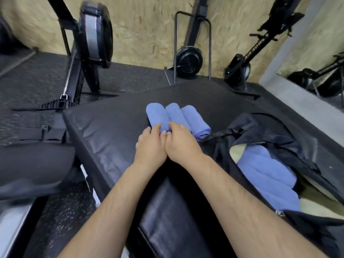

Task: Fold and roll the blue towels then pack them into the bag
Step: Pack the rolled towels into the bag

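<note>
three rolled blue towels [176,116] lie side by side, touching, on a black padded surface [111,127]. the left hand [150,146] and right hand [181,144], pressed together, curl their fingers over the near ends of the left and middle rolls. at right, an open black bag [270,131] holds more blue towels [264,170].

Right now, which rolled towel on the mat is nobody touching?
The rightmost rolled towel, beside the bag; left hand holds the leftmost, right hand the middle.

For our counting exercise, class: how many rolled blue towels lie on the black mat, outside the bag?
3, side by side: left roll, middle roll, right roll nearest the bag. More blue towels sit inside it, count unclear.
</note>
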